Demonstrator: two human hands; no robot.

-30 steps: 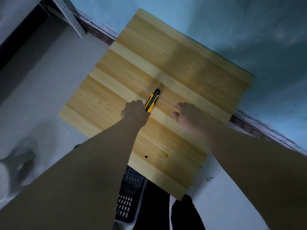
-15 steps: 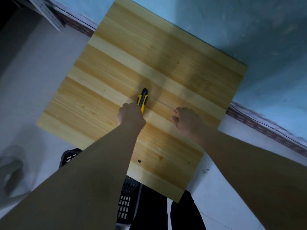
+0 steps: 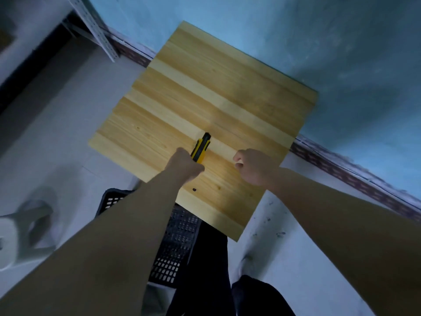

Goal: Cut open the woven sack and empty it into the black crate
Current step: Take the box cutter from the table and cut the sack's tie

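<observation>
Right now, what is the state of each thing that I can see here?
utility knife: gripped by the left hand, blade not visible.
right hand: fingers curled, nothing seen in it.
black crate: on the floor, partly under the wooden table.

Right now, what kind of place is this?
Probably a storeroom or small workshop: a wooden table, a metal shelf post, and a black crate on the floor.
</observation>
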